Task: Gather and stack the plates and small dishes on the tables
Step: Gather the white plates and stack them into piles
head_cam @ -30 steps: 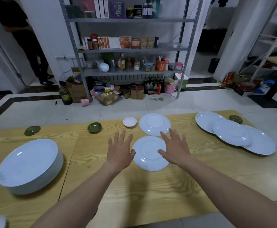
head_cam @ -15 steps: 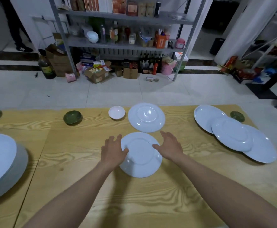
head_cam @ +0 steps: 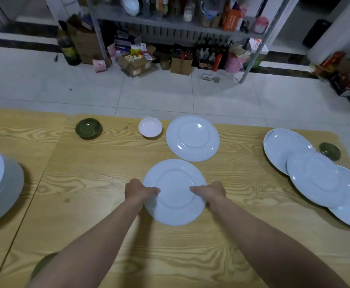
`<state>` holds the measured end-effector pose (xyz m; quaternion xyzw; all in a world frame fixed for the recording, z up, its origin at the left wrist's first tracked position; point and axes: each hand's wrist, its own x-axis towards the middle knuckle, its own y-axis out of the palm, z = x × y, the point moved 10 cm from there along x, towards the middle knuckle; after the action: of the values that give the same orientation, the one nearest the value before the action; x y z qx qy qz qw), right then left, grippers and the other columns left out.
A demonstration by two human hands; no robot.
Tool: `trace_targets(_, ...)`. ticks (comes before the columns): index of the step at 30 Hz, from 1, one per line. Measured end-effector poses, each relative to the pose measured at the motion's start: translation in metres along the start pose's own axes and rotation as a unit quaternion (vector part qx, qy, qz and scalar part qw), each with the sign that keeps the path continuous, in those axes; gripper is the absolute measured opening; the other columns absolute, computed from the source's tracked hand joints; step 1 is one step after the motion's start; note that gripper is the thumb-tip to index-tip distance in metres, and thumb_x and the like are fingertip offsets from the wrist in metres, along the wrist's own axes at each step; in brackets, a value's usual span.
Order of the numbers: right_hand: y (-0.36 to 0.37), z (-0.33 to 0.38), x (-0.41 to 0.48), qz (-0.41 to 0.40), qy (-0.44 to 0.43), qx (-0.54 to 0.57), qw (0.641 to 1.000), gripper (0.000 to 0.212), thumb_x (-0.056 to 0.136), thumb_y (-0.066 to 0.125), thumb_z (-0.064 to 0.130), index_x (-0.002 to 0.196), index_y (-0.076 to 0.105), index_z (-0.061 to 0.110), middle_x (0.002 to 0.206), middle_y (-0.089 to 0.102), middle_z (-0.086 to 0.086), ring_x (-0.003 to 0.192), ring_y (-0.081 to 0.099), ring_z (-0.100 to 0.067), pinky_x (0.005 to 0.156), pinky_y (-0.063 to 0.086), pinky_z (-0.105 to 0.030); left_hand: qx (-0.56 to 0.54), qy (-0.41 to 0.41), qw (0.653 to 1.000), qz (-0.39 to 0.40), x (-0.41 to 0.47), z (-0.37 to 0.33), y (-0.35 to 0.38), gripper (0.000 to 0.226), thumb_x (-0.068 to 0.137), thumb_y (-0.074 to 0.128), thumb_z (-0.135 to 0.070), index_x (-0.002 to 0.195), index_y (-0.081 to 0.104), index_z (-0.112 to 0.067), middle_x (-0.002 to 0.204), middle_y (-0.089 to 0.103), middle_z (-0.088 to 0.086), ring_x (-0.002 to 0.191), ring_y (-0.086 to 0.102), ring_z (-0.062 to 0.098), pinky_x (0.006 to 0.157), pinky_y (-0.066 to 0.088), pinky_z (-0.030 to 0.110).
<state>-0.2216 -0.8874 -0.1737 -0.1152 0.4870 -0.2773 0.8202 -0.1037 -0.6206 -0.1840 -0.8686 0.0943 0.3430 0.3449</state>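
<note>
Left hand [head_cam: 139, 191] and right hand [head_cam: 211, 191] pinch opposite rims of the near plate [head_cam: 175, 204] — pickup step — next, probably a level lift onto the far plate [head_cam: 192, 138] just beyond it.

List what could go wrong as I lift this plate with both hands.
1. The left hand and right hand pinch the near plate only at its rim; the glossy surface may slip.
2. The far plate lies just beyond it; a forward tilt could strike it.
3. The three overlapping plates at the right could slide or clatter when one is pulled out.
</note>
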Motion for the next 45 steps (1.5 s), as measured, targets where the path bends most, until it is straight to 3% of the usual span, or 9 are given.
trace_targets(8, 0.002, -0.006, 0.009, -0.003, 0.014, 0.029, 0.999, 0.069, 0.049, 0.098, 0.022, 0.103, 0.062, 0.001, 0.098, 0.069, -0.010, 0.080, 0.070, -0.028, 0.069, 0.061, -0.039, -0.058, -0.056, 0.997, -0.012, -0.002, 0.007, 0.005, 0.050, 0.059, 0.092, -0.019, 0.078, 0.048, -0.006, 0.099, 0.059, 0.013, 0.088, 0.058, 0.029, 0.069, 0.052, 0.036)
trace_targets(12, 0.006, -0.012, 0.009, 0.018, 0.025, 0.035, 0.999, 0.054, 0.053, 0.096, 0.023, 0.093, 0.065, 0.004, 0.090, 0.071, -0.009, 0.078, 0.070, -0.027, 0.074, 0.062, -0.041, -0.062, -0.083, 0.995, -0.002, -0.001, 0.015, 0.006, 0.061, 0.057, 0.093, -0.020, 0.100, 0.054, 0.000, 0.104, 0.060, 0.013, 0.095, 0.060, 0.031, 0.078, 0.056, 0.040)
trace_targets(17, 0.012, -0.015, 0.006, 0.041, 0.024, 0.055, 0.997, 0.055, 0.052, 0.096, 0.026, 0.094, 0.068, 0.004, 0.091, 0.073, -0.008, 0.079, 0.071, -0.028, 0.071, 0.062, -0.039, -0.105, -0.109, 0.989, 0.004, -0.006, 0.026, -0.001, 0.066, 0.050, 0.096, -0.018, 0.100, 0.056, 0.001, 0.106, 0.063, 0.016, 0.092, 0.062, 0.031, 0.072, 0.055, 0.039)
trace_targets(23, 0.017, 0.003, -0.011, 0.058, -0.001, 0.187, 0.981, 0.076, 0.052, 0.095, 0.019, 0.116, 0.054, 0.005, 0.104, 0.068, -0.011, 0.089, 0.069, -0.031, 0.073, 0.061, -0.044, -0.149, -0.069, 0.986, -0.031, -0.019, 0.014, -0.015, 0.056, 0.051, 0.095, -0.013, 0.092, 0.058, -0.003, 0.108, 0.063, 0.011, 0.092, 0.058, 0.027, 0.073, 0.049, 0.033)
trace_targets(28, -0.011, 0.043, -0.019, 0.021, -0.085, 0.269, 0.959, 0.051, 0.072, 0.087, 0.011, 0.107, 0.051, 0.022, 0.104, 0.065, -0.001, 0.097, 0.065, -0.027, 0.085, 0.056, -0.041, -0.212, -0.014, 0.976, -0.056, -0.033, -0.034, -0.035, 0.076, 0.052, 0.095, -0.014, 0.117, 0.056, -0.008, 0.115, 0.058, 0.008, 0.099, 0.056, 0.027, 0.075, 0.049, 0.035)
trace_targets(33, -0.038, 0.084, -0.031, -0.014, -0.153, 0.322, 0.934, 0.055, 0.070, 0.088, 0.017, 0.113, 0.055, 0.028, 0.116, 0.066, -0.001, 0.101, 0.065, -0.023, 0.091, 0.055, -0.037, -0.251, 0.055, 0.964, -0.071, -0.051, -0.080, -0.051, 0.064, 0.056, 0.091, -0.013, 0.112, 0.059, -0.014, 0.107, 0.060, 0.005, 0.098, 0.058, 0.027, 0.061, 0.045, 0.030)
trace_targets(38, -0.061, 0.108, -0.047, -0.034, -0.184, 0.400, 0.897, 0.033, 0.092, 0.069, 0.031, 0.116, 0.056, 0.012, 0.106, 0.061, 0.001, 0.097, 0.056, -0.018, 0.086, 0.045, -0.029, -0.343, 0.086, 0.930, -0.094, -0.061, -0.105, -0.061, 0.008, 0.078, 0.066, -0.025, 0.083, 0.061, -0.021, 0.096, 0.066, 0.004, 0.087, 0.061, 0.026, 0.078, 0.051, 0.039)
trace_targets(42, -0.059, 0.110, -0.045, 0.005, -0.160, 0.455, 0.876, 0.024, 0.101, 0.051, 0.042, 0.095, 0.052, 0.019, 0.097, 0.055, 0.008, 0.089, 0.053, -0.010, 0.091, 0.044, -0.031, -0.408, 0.100, 0.905, -0.072, -0.067, -0.121, -0.058, 0.014, 0.090, 0.057, -0.034, 0.081, 0.060, -0.024, 0.095, 0.064, -0.002, 0.087, 0.066, 0.029, 0.083, 0.054, 0.042)
trace_targets(45, -0.062, 0.106, -0.043, 0.011, -0.150, 0.456, 0.877, 0.011, 0.102, 0.047, 0.017, 0.092, 0.051, 0.018, 0.099, 0.055, 0.001, 0.085, 0.051, -0.015, 0.075, 0.043, -0.026, -0.429, 0.103, 0.897, -0.031, -0.066, -0.127, -0.048, 0.008, 0.092, 0.061, -0.017, 0.099, 0.063, -0.015, 0.109, 0.065, 0.008, 0.081, 0.067, 0.033, 0.076, 0.059, 0.044)
